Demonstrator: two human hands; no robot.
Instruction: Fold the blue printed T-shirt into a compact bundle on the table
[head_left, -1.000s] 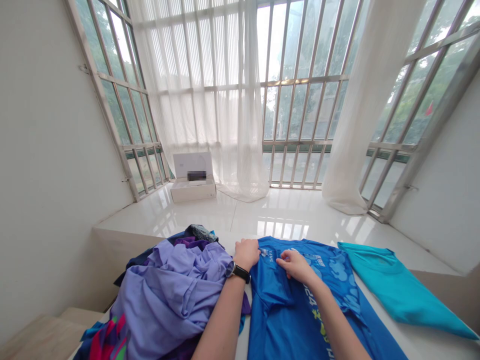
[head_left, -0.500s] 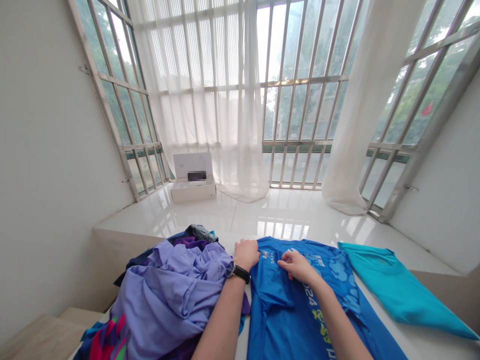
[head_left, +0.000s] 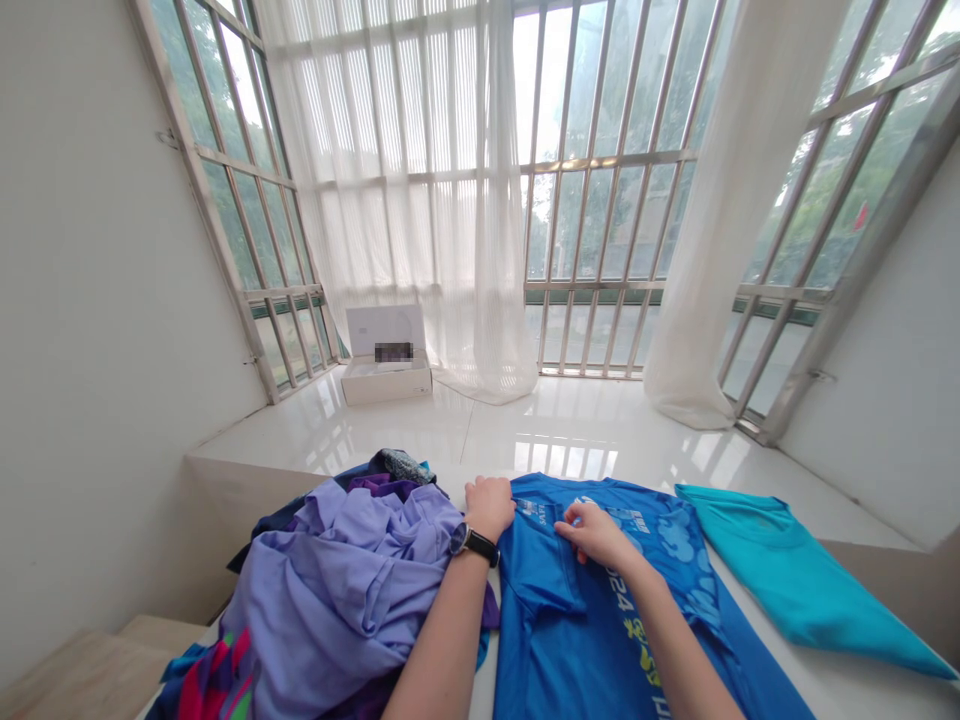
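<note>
A blue printed T-shirt (head_left: 547,650) lies spread on a white surface, with its upper part folded over. My left hand (head_left: 489,507) grips the shirt's upper left edge, next to a heap of lilac and mixed-colour clothes (head_left: 337,590). A black-strapped wristwatch (head_left: 474,543) sits on that wrist. My right hand (head_left: 592,532) pinches the blue fabric near the shirt's middle. Beyond it, a flat teal T-shirt (head_left: 787,570) lies to the right, apart from both hands. My forearms hide part of the blue shirt and the heap.
A white open box (head_left: 386,378) stands on the glossy white floor (head_left: 555,420) ahead. Behind it hang sheer white curtains (head_left: 397,180) before barred windows. A white wall (head_left: 97,300) rises on the left, and a pale step (head_left: 90,675) lies at lower left.
My left hand has shifted slightly left along the shirt's edge. My right hand stays pinched on the fabric, and the clothes show no clear movement.
</note>
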